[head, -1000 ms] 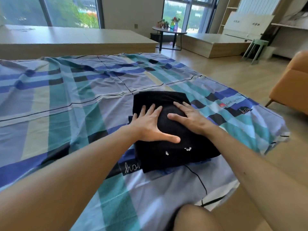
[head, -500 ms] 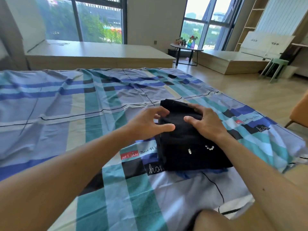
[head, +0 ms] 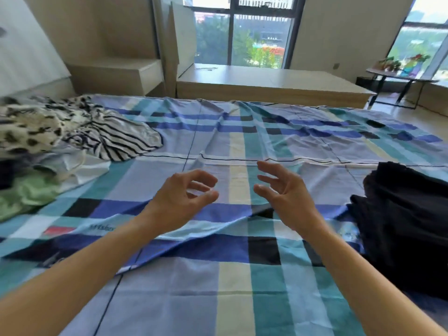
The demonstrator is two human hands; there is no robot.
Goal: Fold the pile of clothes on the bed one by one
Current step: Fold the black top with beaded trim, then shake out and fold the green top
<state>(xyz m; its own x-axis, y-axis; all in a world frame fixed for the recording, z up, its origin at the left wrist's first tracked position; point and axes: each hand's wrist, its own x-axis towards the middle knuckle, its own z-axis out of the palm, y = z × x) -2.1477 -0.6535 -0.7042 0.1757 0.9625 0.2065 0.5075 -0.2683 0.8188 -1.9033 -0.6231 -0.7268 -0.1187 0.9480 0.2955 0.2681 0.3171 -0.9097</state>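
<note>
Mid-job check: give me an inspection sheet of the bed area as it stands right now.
Surface: plaid sheet on the bed, wrinkled, bare in the middle.
Job's things: unfolded pile at far left, with a leopard-print garment, striped garment, white garment and green garment; black garment, folded, at the right edge.
Clutter: nothing seen.
Grippers: left hand and right hand hover over the sheet's middle, fingers loosely curled, holding nothing.
Cables: nothing seen.
Surroundings: low wooden platform and window beyond the bed; small table at far right.
</note>
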